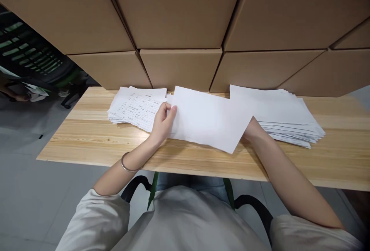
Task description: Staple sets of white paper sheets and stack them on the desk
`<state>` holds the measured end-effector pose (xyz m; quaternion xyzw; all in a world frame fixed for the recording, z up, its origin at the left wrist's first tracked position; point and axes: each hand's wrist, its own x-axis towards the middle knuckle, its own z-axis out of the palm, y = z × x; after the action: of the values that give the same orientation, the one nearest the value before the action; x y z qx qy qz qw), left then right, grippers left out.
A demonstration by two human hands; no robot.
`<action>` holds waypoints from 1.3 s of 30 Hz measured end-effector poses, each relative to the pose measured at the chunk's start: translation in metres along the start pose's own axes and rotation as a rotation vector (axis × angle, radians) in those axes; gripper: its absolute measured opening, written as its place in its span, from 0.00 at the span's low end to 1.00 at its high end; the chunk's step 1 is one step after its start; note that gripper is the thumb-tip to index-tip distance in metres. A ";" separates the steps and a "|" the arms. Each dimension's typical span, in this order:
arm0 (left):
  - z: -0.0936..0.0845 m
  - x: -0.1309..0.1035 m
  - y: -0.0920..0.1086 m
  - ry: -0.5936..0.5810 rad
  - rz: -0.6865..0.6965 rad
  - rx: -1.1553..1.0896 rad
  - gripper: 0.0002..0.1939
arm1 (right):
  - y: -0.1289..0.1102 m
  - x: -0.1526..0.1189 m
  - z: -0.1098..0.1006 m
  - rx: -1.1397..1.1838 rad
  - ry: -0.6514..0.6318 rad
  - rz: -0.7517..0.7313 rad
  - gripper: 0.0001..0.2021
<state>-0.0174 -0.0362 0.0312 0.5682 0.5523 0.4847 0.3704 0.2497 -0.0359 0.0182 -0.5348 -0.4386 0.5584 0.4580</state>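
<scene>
A white sheet of paper (206,118), its visible side blank, is held raised and tilted above the table. My left hand (164,122) is closed on the sheet's left edge, thumb on top. My right hand (251,129) reaches behind the sheet's right end, which hides its fingers, so their grip does not show. To the left lies a stack of printed forms (138,106), fanned unevenly and close to my left hand. Beside my right hand is a thicker stack of white paper (277,106), its top side blank and its edges staggered.
Cardboard boxes (180,12) form a wall along the back of the wooden table (95,139). The table's front edge runs close to my lap. Black chair armrests (254,208) flank me. At far left are a dark slatted chair (31,47) and part of another person's hand (20,97).
</scene>
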 end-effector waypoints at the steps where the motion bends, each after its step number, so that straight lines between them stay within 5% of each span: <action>1: 0.001 0.000 0.000 -0.013 -0.015 -0.053 0.11 | -0.001 0.000 -0.001 0.025 0.029 -0.028 0.14; 6: 0.004 0.002 0.000 0.017 0.081 -0.178 0.14 | -0.009 -0.003 -0.011 0.175 -0.054 -0.192 0.30; 9: 0.004 0.003 0.000 -0.037 0.108 -0.194 0.17 | -0.010 -0.004 -0.016 -0.003 0.073 -0.319 0.20; 11: 0.002 0.003 0.000 -0.084 0.130 -0.176 0.27 | -0.010 -0.005 -0.016 -0.132 0.160 -0.371 0.14; 14: 0.000 0.006 -0.005 -0.111 0.166 -0.106 0.35 | -0.014 -0.007 -0.014 -0.208 0.158 -0.400 0.11; 18: 0.003 0.011 -0.018 -0.168 0.152 -0.095 0.26 | -0.016 -0.005 -0.011 -0.253 0.111 -0.324 0.18; 21: 0.006 0.013 -0.025 -0.201 0.134 -0.124 0.21 | -0.012 -0.002 -0.010 -0.281 0.126 -0.229 0.13; 29: 0.008 0.014 -0.027 -0.177 0.067 -0.120 0.21 | -0.004 -0.001 -0.004 -0.244 0.102 -0.226 0.15; 36: 0.003 0.013 -0.020 -0.208 -0.113 -0.184 0.21 | -0.003 -0.004 -0.002 -0.199 0.075 -0.160 0.19; 39: -0.008 0.015 -0.011 -0.358 -0.307 -0.151 0.18 | -0.010 -0.008 -0.003 -0.194 0.070 -0.066 0.19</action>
<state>-0.0294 -0.0214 0.0247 0.5251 0.5200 0.3545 0.5730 0.2533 -0.0417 0.0298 -0.5811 -0.4916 0.4788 0.4375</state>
